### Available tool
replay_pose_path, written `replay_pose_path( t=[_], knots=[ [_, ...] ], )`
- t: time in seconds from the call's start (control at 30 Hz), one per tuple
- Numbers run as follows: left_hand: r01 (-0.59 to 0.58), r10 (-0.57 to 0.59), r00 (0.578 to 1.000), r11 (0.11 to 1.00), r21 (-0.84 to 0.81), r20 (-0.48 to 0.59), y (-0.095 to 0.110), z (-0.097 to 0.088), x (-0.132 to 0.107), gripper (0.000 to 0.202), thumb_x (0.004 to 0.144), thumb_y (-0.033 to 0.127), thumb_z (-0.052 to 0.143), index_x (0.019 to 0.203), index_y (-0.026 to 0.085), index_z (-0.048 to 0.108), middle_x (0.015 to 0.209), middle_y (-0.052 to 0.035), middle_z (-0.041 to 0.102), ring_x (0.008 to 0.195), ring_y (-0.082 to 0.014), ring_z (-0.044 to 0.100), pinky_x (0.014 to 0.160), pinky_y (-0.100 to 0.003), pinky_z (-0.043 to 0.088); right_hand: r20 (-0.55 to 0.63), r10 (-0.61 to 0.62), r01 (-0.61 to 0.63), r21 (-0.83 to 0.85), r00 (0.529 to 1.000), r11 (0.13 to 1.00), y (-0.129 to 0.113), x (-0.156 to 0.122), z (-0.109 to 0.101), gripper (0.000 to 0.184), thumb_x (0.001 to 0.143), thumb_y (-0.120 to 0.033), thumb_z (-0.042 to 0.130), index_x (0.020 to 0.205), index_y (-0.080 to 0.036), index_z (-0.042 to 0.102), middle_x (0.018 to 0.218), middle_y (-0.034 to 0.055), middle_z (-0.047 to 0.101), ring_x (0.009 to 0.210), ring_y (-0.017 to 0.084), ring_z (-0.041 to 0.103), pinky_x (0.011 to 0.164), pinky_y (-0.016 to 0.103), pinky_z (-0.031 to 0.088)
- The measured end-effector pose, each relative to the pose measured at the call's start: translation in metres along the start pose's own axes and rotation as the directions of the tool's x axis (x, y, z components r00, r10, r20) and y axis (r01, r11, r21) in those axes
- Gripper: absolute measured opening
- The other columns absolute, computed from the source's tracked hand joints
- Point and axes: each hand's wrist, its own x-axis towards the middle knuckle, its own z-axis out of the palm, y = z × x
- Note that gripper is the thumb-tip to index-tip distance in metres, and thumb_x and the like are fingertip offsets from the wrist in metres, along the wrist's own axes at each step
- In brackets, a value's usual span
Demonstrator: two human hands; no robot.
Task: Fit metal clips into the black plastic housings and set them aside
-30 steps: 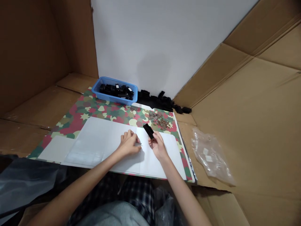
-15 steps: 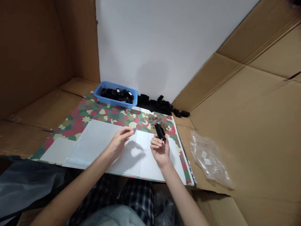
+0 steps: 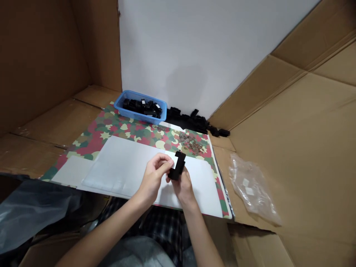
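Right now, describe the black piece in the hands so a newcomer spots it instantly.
Find the camouflage mat with the white sheet on it. Above that sheet, the left hand and right hand meet around the black piece. Unlike its lookalikes in the blue basket, it is held up in the hands.

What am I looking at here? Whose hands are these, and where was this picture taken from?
This picture comes from a camera worn on a person's head, looking down, so these are that person's own bare hands, not a machine. The left hand and right hand together hold a small black piece above a white sheet on a camouflage-patterned mat. Farther back sits a blue basket of black pieces, with more black pieces beyond it. Tiny metal bits lie on the mat.
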Motion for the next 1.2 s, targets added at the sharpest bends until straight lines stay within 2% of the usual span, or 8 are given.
replay_pose_path(
  t=[0.2, 0.3, 0.43, 0.77, 0.97, 1.03, 1.1, 1.2],
  knots=[
    [-0.038, 0.038, 0.999, 0.999, -0.010, 0.039, 0.005, 0.002, -0.008, 0.027, 0.068, 0.039, 0.072, 0.070, 0.019, 0.054, 0.056, 0.0051, 0.048, 0.048, -0.0091, 0.046, 0.044, -0.022, 0.040, -0.041, -0.093, 0.091, -0.048, 0.995, 0.995, -0.006, -0.005, -0.001, 0.046, 0.062, -0.066, 0.063, 0.065, -0.023, 0.048, 0.049, -0.0048, 0.044, 0.039, 0.010, 0.039, 0.034, 0.023, 0.032],
    [-0.085, 0.081, 0.995, 0.995, 0.053, 0.064, 0.007, 0.004, -0.013, 0.027, 0.068, 0.039, 0.073, 0.071, 0.018, 0.056, 0.058, 0.0042, 0.050, 0.050, -0.0087, 0.046, 0.046, -0.021, 0.041, -0.061, -0.071, 0.070, -0.024, 0.996, 0.997, -0.006, -0.006, 0.002, 0.050, 0.059, -0.070, 0.063, 0.063, -0.023, 0.046, 0.046, -0.0055, 0.041, 0.037, 0.009, 0.036, 0.033, 0.023, 0.030],
    [-0.117, 0.108, 0.990, 0.987, 0.110, 0.086, 0.009, 0.005, -0.015, 0.025, 0.071, 0.038, 0.072, 0.071, 0.017, 0.058, 0.059, 0.0030, 0.052, 0.051, -0.0087, 0.047, 0.047, -0.021, 0.041, -0.051, -0.037, 0.035, -0.038, 0.998, 0.999, -0.004, -0.006, 0.004, 0.052, 0.063, -0.073, 0.056, 0.061, -0.023, 0.043, 0.046, -0.0050, 0.038, 0.036, 0.009, 0.034, 0.032, 0.024, 0.028],
    [-0.130, 0.119, 0.990, 0.976, 0.172, 0.077, 0.011, 0.005, -0.017, 0.023, 0.072, 0.037, 0.069, 0.071, 0.017, 0.057, 0.061, 0.0022, 0.052, 0.052, -0.0098, 0.048, 0.048, -0.022, 0.043, -0.016, -0.002, 0.001, -0.050, 1.000, 0.999, 0.001, -0.005, -0.001, 0.049, 0.069, -0.071, 0.052, 0.068, -0.023, 0.047, 0.051, -0.0035, 0.041, 0.041, 0.012, 0.042, 0.034, 0.026, 0.034],
    [-0.168, 0.160, 0.986, 0.951, 0.260, 0.052, 0.012, 0.007, -0.016, 0.018, 0.073, 0.033, 0.066, 0.072, 0.017, 0.057, 0.062, 0.0015, 0.054, 0.054, -0.0112, 0.049, 0.049, -0.024, 0.044, -0.080, 0.028, -0.026, 0.033, 0.996, 0.999, -0.005, -0.006, 0.004, 0.053, 0.057, -0.072, 0.062, 0.059, -0.022, 0.043, 0.046, -0.0055, 0.039, 0.036, 0.009, 0.036, 0.032, 0.023, 0.026],
    [-0.193, 0.188, 0.981, 0.935, 0.299, 0.048, 0.012, 0.007, -0.016, 0.015, 0.073, 0.030, 0.066, 0.071, 0.018, 0.058, 0.062, 0.0015, 0.054, 0.054, -0.0114, 0.049, 0.051, -0.025, 0.045, -0.093, 0.043, -0.039, 0.049, 0.995, 0.998, -0.007, -0.007, 0.005, 0.054, 0.054, -0.072, 0.064, 0.057, -0.022, 0.043, 0.045, -0.0059, 0.039, 0.035, 0.008, 0.035, 0.031, 0.022, 0.025],
    [-0.243, 0.240, 0.969, 0.902, 0.356, 0.052, 0.011, 0.007, -0.016, 0.013, 0.073, 0.028, 0.064, 0.070, 0.018, 0.058, 0.062, 0.0013, 0.055, 0.056, -0.0119, 0.050, 0.056, -0.026, 0.045, -0.104, 0.047, -0.042, 0.048, 0.993, 0.998, -0.008, -0.008, 0.005, 0.052, 0.054, -0.070, 0.065, 0.059, -0.022, 0.046, 0.047, -0.0053, 0.042, 0.037, 0.009, 0.039, 0.032, 0.022, 0.029],
    [-0.334, 0.352, 0.933, 0.784, 0.523, 0.067, 0.009, 0.002, -0.014, 0.012, 0.074, 0.028, 0.063, 0.067, 0.019, 0.057, 0.064, 0.0005, 0.057, 0.064, -0.0145, 0.053, 0.065, -0.029, 0.044, -0.118, 0.034, -0.029, 0.045, 0.992, 0.999, -0.008, -0.008, 0.002, 0.049, 0.055, -0.069, 0.066, 0.063, -0.023, 0.050, 0.050, -0.0044, 0.046, 0.042, 0.011, 0.045, 0.035, 0.023, 0.037]
  ],
)
